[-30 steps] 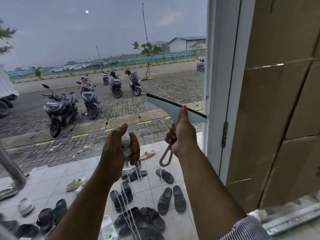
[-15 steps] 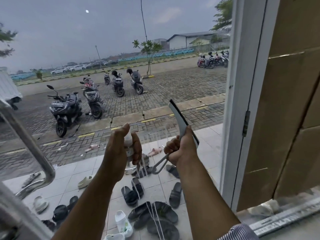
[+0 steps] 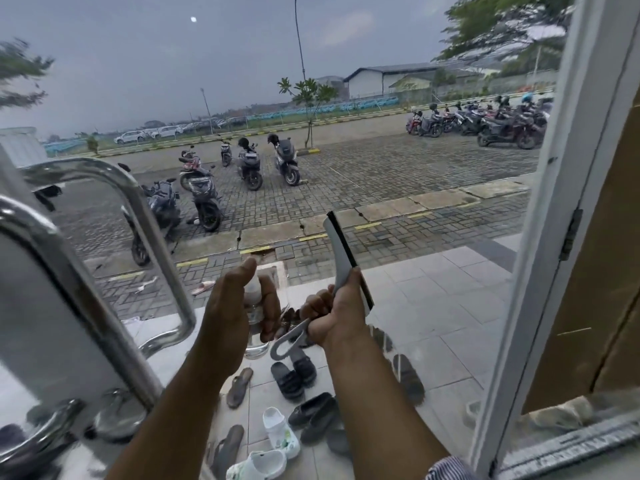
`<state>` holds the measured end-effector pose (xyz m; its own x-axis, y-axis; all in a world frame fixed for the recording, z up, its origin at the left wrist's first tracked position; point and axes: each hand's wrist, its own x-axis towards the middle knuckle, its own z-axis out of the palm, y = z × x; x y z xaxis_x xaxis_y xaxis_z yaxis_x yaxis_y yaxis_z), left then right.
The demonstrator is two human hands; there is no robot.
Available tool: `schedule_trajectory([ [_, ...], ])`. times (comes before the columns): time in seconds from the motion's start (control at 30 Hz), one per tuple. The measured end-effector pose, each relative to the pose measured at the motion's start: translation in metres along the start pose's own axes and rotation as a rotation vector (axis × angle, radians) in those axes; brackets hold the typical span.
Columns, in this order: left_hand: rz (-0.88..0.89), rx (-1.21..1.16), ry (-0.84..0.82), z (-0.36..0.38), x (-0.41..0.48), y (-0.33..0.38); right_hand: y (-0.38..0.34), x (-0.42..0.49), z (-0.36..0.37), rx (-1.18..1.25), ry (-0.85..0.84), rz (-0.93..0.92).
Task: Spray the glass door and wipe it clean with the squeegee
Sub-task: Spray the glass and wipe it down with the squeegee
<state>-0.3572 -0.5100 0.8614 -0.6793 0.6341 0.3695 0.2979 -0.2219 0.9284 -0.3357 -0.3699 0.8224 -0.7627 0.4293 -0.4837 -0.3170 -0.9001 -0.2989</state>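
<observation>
The glass door (image 3: pixel 398 161) fills the view, with a parking lot behind it. My left hand (image 3: pixel 232 306) grips a small clear spray bottle (image 3: pixel 255 336), thumb up beside its white top, close to the glass at lower centre. Just to its right, my right hand (image 3: pixel 337 311) grips the handle of a grey squeegee (image 3: pixel 341 251). Its black rubber blade stands nearly upright, tilted to the right, against or close to the glass. The handle's loop sticks out below my fist. Thin streaks of liquid run down the glass under the hands.
A chrome door handle (image 3: pixel 114 216) curves at the left, close to my left arm. The white door frame (image 3: pixel 554 220) with a hinge rises at the right, cardboard-brown panels (image 3: pixel 609 254) beyond it. Several sandals and shoes lie on the tiles outside.
The squeegee turned from lying across the glass near the frame to nearly upright and moved left and down. The view swung left, bringing the chrome handle in. The left hand kept its grip on the bottle.
</observation>
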Motion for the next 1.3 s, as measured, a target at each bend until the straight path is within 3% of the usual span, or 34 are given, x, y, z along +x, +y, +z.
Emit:
schedule_trajectory([
  [0.23,-0.012,-0.046,0.082,-0.064,-0.026,0.008,0.088,0.002,0.018,-0.151,0.048,-0.022],
  [0.4,-0.058,-0.052,0.152,-0.093,-0.034,0.008,0.126,0.010,0.006,-0.366,0.149,-0.135],
  [0.6,-0.089,-0.037,0.101,-0.107,-0.036,0.002,0.116,0.004,0.002,-0.426,0.156,-0.246],
  [0.77,-0.085,-0.047,0.060,-0.108,-0.035,0.001,0.095,-0.011,0.047,-0.479,0.063,-0.475],
  [0.9,-0.075,-0.063,0.045,-0.111,-0.034,-0.002,0.092,-0.010,0.074,-0.436,0.048,-0.537],
  [1.3,-0.019,-0.066,0.010,-0.116,-0.030,-0.011,0.130,0.029,0.018,-0.765,0.169,-0.704],
])
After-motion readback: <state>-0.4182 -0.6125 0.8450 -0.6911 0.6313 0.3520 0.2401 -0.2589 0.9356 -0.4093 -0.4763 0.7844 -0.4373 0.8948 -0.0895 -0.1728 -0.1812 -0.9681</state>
